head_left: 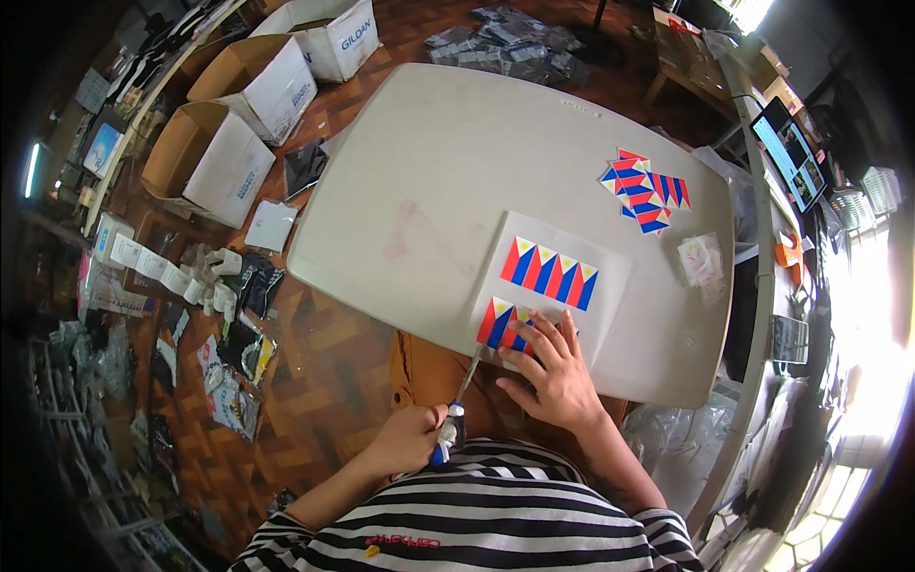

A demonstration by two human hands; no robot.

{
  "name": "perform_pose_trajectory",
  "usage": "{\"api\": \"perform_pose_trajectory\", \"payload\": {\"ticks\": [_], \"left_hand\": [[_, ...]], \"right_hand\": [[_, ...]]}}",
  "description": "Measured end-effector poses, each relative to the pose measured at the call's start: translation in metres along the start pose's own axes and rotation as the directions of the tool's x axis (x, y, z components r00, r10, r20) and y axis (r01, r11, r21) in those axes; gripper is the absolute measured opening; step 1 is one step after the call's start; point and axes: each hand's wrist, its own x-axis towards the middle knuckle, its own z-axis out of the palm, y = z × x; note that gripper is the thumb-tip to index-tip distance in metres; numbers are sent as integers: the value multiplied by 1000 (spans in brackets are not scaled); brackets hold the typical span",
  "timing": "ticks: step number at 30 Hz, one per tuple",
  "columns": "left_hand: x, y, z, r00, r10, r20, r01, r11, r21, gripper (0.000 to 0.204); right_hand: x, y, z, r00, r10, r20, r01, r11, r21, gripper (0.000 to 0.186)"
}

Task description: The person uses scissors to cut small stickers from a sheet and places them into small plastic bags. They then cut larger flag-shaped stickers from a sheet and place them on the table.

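nearby, open cardboard boxes (250, 105) on floor; contents unseen.

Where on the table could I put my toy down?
The biggest bare patch of the table is the far left part, from the far edge down to the white sheet. The near edge is crowded: the right hand presses the sheet and the left hand holds a tool. Cut flag pieces fill the far right.
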Motion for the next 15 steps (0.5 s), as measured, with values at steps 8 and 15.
{"api": "perform_pose_trajectory", "payload": {"ticks": [8, 15], "left_hand": [[-3, 19, -4, 994, -106, -20, 108, 986, 125, 7], [1, 21, 2, 996, -83, 30, 88, 938, -336, 7]], "right_hand": [[7, 5, -7, 1000, -23, 11, 23, 1000, -6, 48], [4, 7, -6, 999, -38, 34, 39, 999, -18, 47]]}}
